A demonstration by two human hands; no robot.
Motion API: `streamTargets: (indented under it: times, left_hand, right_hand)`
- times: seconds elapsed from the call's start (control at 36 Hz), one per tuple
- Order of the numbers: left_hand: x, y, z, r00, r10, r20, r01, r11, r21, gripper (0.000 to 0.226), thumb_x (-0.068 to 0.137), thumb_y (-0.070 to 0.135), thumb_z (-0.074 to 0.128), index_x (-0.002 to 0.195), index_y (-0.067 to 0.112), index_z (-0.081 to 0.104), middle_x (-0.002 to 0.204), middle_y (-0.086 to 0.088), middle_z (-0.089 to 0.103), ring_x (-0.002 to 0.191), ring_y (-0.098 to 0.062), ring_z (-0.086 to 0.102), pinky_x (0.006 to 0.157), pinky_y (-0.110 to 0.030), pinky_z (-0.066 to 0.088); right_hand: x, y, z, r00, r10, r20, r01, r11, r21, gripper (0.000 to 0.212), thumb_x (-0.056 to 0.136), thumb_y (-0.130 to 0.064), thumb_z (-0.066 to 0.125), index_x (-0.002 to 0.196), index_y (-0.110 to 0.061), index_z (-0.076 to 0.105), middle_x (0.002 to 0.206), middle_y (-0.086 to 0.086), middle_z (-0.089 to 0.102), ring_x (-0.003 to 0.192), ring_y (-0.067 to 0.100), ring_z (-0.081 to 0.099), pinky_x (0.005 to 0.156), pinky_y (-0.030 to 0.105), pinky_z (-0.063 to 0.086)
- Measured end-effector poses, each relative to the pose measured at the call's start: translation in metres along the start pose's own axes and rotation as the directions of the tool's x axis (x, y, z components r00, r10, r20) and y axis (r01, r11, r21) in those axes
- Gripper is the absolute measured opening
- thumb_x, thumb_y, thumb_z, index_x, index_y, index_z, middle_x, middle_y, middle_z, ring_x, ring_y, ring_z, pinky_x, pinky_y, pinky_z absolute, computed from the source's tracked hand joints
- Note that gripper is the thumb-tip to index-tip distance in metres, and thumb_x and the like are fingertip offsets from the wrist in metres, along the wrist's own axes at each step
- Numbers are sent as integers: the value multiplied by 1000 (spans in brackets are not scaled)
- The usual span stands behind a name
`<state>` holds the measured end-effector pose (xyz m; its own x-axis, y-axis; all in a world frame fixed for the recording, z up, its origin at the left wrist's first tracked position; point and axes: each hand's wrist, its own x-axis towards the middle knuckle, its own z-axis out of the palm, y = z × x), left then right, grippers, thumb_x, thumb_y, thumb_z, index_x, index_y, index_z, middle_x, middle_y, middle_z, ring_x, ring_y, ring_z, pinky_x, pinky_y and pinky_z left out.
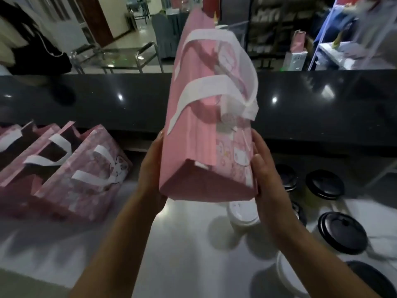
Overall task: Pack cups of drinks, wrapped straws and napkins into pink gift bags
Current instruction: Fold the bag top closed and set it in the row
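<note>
A pink bag (193, 147) is pressed between left hand (150, 168) and right hand (268, 175); lidded cups (341, 232) remain unpacked beside standing bags (71, 168).

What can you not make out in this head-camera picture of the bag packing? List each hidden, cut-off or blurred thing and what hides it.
- Contents of the held pink bag: head view, its own walls and base hide them.
- Left hand fingers: behind the bag.
- Right hand palm: pressed against the bag.
- White-lidded cup: partly behind the bag and right forearm.
- Bottom-right dark lid: cut off by the edge.
</note>
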<state>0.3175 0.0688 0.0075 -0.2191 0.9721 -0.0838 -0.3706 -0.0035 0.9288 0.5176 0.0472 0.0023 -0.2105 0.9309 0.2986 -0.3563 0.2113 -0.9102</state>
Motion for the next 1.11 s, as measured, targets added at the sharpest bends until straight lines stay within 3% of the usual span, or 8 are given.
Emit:
streamTargets:
  times: [0.17,0.25,0.31,0.58,0.69,0.81,0.94,1.11]
  left_hand:
    - [38,-1,103,959,61,276,-80,995,60,38,101,45,47,97,28,81,95,1,78,86,-11,73,69,-27,59]
    - [48,-19,146,943,49,330,-71,996,56,58,99,54,43,137,13,60,132,-15,65,123,-27,61,106,-47,48]
    - [54,-35,172,930,54,363,-82,995,63,59,102,54,34,144,16,52,142,-16,57,133,-31,53,115,-54,37]
    - [76,-91,245,863,231,450,-367,898,244,99,58,76,78,140,64,25,156,23,27,143,6,32,119,-44,35]
    - [98,-95,255,830,238,505,-428,852,302,109,59,53,89,145,63,23,148,35,29,141,5,35,115,-41,41]
    - [126,-96,261,830,213,516,-436,824,363,113,69,28,91,154,48,20,134,47,31,124,26,38,105,-16,43]
    - [145,-92,273,851,182,493,-401,832,385,105,76,7,86,154,37,22,153,4,42,135,-18,50,111,-48,45]
    - [151,-88,275,848,163,504,-413,799,437,106,75,19,89,153,41,20,151,-1,45,133,-19,51,111,-46,44]
  right_hand:
    - [15,-34,-77,986,-105,-128,88,987,-133,97,75,-69,68,154,-34,25,154,-15,39,140,12,41,109,38,43]
    - [19,-46,-115,972,-160,-172,125,972,-198,96,75,-60,74,154,-37,25,152,-15,40,136,9,46,97,23,49]
    - [22,-49,-139,961,-178,-212,120,958,-260,91,76,-51,78,151,-43,27,150,-15,43,133,6,49,94,18,49]
    - [45,-45,-218,878,-335,-341,57,782,-620,88,86,-9,68,145,-58,24,147,-5,43,130,14,50,101,44,51]
    - [68,-47,-231,879,-364,-309,62,728,-683,82,84,-17,61,150,-48,23,149,-4,37,135,14,43,105,46,47]
    - [91,-41,-244,877,-390,-279,50,653,-756,85,87,-12,65,152,-43,20,152,-5,31,137,14,37,111,44,40]
    - [121,-37,-258,899,-340,-274,-10,611,-792,87,88,-12,64,152,-45,15,152,-3,30,136,19,37,110,47,40]
    - [135,-45,-264,918,-278,-284,-82,567,-820,88,87,-20,65,151,-48,12,153,0,30,137,26,37,109,55,39]
